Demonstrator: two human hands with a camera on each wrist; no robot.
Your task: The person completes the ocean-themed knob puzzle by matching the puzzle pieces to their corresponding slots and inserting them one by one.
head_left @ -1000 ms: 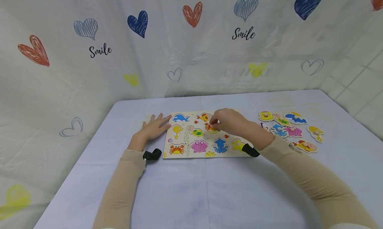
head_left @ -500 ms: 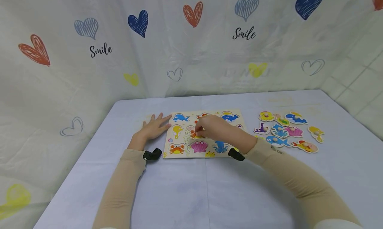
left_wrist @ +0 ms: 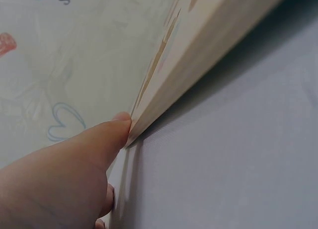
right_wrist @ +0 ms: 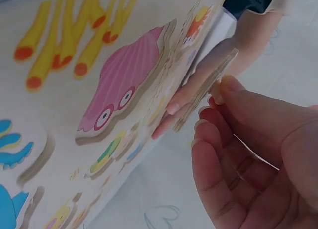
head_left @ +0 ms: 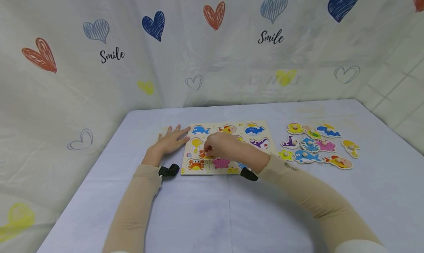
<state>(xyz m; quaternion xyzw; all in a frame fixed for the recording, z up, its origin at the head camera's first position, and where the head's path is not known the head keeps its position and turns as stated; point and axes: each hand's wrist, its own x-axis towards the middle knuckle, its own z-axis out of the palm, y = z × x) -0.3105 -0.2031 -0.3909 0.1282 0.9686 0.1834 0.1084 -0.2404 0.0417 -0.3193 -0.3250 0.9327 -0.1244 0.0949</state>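
A wooden sea-animal puzzle board (head_left: pixel 267 126) lies flat on the table. My right hand (head_left: pixel 225 146) is over its left half, pinching a crab puzzle piece (head_left: pixel 203 155) by its knob between thumb and fingers. In the right wrist view the crab puzzle piece (right_wrist: pixel 203 94) appears edge-on, raised off the board. Just below it on the board is the printed crab slot (head_left: pixel 196 164). At the board's left edge my left hand (head_left: pixel 167 141) rests with fingers spread; its thumb (left_wrist: pixel 107 137) touches the edge in the left wrist view.
Several loose knobbed pieces lie right of the board, among them a blue whale (head_left: pixel 306 156), a yellow octopus (head_left: pixel 294 128), a pink shell (head_left: pixel 326 146) and a red-and-yellow fish (head_left: pixel 341 162). A curtain with printed hearts (head_left: pixel 214 15) hangs behind the table (head_left: pixel 198 209).
My right hand has carried the crab piece left and toward me across the board, from its upper middle to near the lower-left crab slot. The left hand has stayed in place.
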